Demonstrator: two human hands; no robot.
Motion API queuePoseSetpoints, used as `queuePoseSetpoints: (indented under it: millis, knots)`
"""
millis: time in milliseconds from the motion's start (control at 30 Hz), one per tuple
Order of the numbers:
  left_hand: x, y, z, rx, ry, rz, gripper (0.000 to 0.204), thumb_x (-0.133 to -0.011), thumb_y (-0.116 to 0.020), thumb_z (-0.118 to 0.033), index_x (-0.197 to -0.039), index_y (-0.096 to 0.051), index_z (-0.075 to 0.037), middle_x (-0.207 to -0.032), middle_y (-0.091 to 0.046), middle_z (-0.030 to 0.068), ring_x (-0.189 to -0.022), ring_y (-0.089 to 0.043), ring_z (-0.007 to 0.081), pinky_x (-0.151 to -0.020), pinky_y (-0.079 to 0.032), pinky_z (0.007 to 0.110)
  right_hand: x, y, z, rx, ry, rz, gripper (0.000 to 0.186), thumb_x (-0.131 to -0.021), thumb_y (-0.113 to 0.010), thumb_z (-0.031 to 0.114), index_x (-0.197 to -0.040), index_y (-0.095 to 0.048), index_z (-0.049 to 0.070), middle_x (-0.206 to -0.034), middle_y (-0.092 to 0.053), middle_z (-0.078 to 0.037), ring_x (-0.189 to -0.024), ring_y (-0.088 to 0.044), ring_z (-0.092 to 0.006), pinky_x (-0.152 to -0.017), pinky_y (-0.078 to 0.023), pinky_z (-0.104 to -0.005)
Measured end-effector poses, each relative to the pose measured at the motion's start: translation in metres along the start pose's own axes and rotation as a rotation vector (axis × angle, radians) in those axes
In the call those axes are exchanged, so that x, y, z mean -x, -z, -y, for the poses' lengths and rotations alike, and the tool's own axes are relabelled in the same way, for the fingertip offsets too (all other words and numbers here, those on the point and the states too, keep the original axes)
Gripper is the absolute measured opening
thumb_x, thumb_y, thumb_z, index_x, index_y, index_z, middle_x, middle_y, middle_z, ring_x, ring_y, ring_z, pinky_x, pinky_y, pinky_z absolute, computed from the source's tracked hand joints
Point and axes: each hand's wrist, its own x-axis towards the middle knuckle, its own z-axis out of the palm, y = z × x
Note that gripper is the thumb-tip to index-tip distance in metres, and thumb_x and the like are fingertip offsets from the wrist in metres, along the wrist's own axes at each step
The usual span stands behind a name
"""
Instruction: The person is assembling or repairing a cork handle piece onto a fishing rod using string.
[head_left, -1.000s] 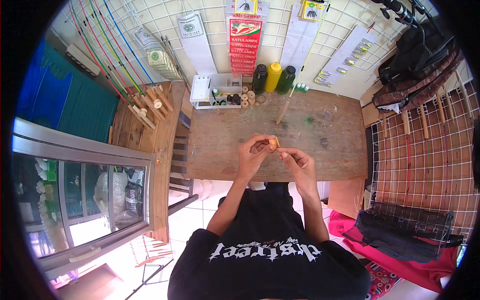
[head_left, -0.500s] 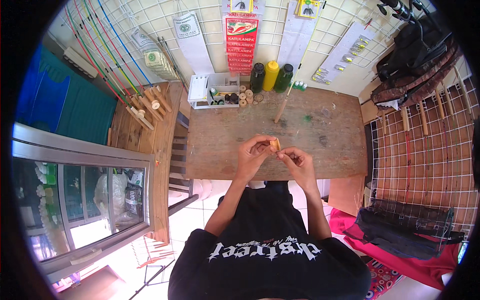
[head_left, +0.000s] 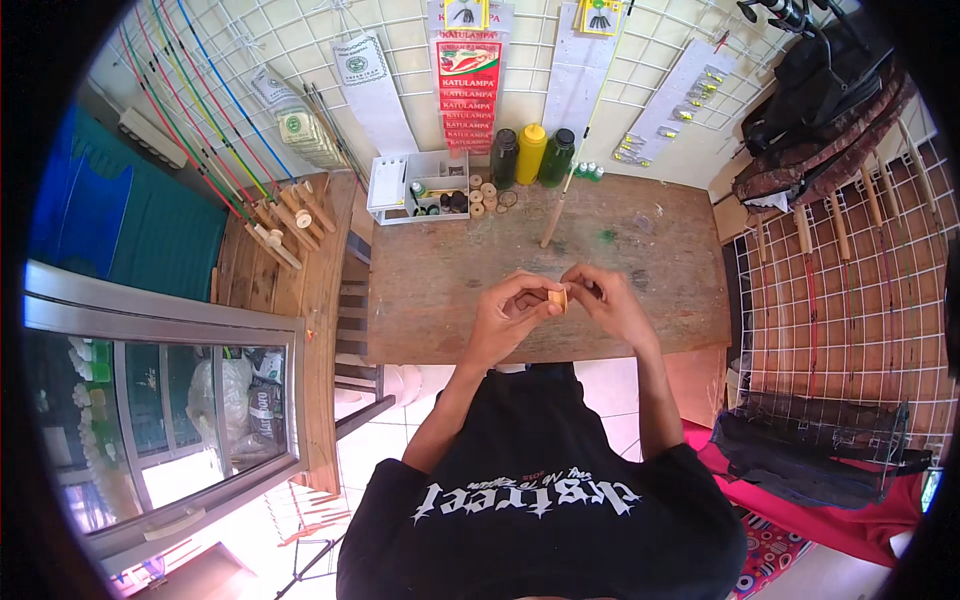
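Small tan piece (head_left: 557, 298) mostly finger-hidden

Head camera, looking straight down from above the worker.

It peers down over a black-shirted chest to the left hand (head_left: 508, 320) and right hand (head_left: 610, 300), close together at mid-frame above the wooden table (head_left: 650, 240). The fisheye bends the wire-grid wall (head_left: 400, 30) along the top rim; hands sit fairly near, the wall farther off. Only this one view shows.

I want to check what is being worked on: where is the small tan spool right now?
In the head view the small tan spool sits between the left hand and right hand, above the wooden table's near edge.
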Motion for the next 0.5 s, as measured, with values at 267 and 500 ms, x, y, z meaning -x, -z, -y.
queuePoseSetpoints:
  millis: [267,500]
  knots:
    - [-0.012,0.004,-0.002,-0.143,0.039,-0.009,0.021,-0.082,-0.067,-0.003,-0.101,-0.063,0.002,-0.1,-0.056,0.0067,-0.087,-0.06,0.0118,-0.076,-0.05,0.024,-0.031,0.031,0.038,0.199,0.173,0.059,0.013,-0.083,-0.061,0.011,-0.09,-0.061,0.0,-0.078,-0.062,-0.016,-0.067,-0.057,-0.0295,-0.061,-0.043,-0.0375]
    - [-0.027,0.014,0.002,-0.167,-0.003,-0.049,0.021,-0.082,-0.066,-0.002,-0.102,-0.062,0.002,-0.11,-0.051,0.0086,-0.09,-0.059,0.0125,-0.076,-0.051,0.025,-0.053,0.028,0.035,0.304,0.339,0.06,0.012,-0.083,-0.06,0.012,-0.09,-0.057,0.002,-0.082,-0.058,-0.017,-0.079,-0.056,-0.0359,-0.068,-0.044,-0.042]
